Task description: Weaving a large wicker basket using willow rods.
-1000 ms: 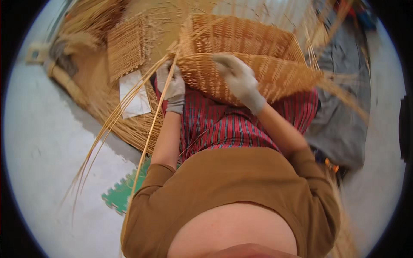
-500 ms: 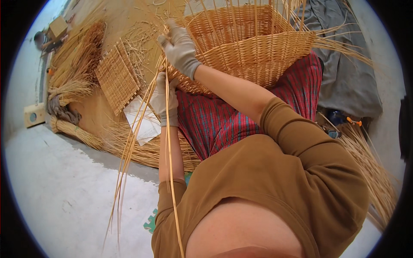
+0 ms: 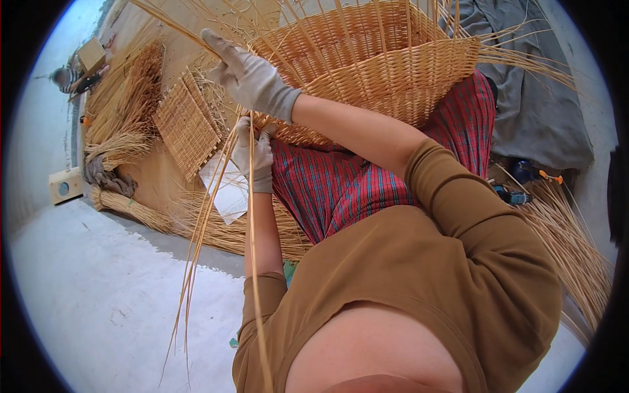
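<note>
A woven wicker basket rests tilted across my lap, its upright stakes pointing up at the far side. My left hand, in a pale work glove, is closed at the basket's near left corner, where long wicker strands hang down past it. Just above it, my right hand, gloved too, grips wicker rods that run out to the upper left. Its fingertips are partly hidden behind the glove. One rod comes down from the left hand over my left forearm.
On the brown board at left lie a woven mat, bundled straw and a white paper sheet. A grey cloth and more loose rods are at right. A blue-black tool lies beside those rods.
My right hand has shifted left and slightly down, its fingers pointing more to the upper left. Rods now stretch from it toward the upper left. My left hand stays at the corner.
</note>
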Available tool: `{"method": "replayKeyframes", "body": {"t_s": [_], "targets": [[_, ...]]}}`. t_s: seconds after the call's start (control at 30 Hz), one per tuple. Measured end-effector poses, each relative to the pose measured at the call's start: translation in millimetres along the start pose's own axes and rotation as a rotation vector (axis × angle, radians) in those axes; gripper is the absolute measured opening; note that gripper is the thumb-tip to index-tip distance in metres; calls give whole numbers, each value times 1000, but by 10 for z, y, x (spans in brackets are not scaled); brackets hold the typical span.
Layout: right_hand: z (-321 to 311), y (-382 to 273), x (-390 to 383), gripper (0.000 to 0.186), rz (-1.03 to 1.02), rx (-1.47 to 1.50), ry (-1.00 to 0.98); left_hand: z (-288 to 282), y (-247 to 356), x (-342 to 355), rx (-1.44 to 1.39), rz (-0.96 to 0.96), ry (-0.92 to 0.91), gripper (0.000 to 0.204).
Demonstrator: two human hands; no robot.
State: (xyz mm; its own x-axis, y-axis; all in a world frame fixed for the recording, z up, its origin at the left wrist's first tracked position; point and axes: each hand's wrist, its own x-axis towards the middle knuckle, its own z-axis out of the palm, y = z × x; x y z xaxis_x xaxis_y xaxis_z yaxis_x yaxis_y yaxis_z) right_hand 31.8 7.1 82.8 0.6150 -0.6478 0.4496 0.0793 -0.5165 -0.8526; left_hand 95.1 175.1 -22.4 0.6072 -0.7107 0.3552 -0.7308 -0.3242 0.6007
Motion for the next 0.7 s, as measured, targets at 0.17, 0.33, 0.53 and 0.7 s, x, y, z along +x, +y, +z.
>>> {"method": "replayKeyframes", "body": {"t_s": [0.17, 0.33, 0.53, 0.7], "targets": [[54, 258, -10, 73, -404, -195, 354, 103, 43, -18, 40, 11, 36, 61], [14, 20, -139, 39, -282, -13, 267, 82, 29, -9, 27, 23, 108, 58], [-265, 669, -402, 17, 298, 674, -3, 5, 246, 78, -18, -30, 23, 55], [-521, 631, -925, 26, 231, 693, 4, 34, 232, -11, 89, -112, -23, 45]]}}
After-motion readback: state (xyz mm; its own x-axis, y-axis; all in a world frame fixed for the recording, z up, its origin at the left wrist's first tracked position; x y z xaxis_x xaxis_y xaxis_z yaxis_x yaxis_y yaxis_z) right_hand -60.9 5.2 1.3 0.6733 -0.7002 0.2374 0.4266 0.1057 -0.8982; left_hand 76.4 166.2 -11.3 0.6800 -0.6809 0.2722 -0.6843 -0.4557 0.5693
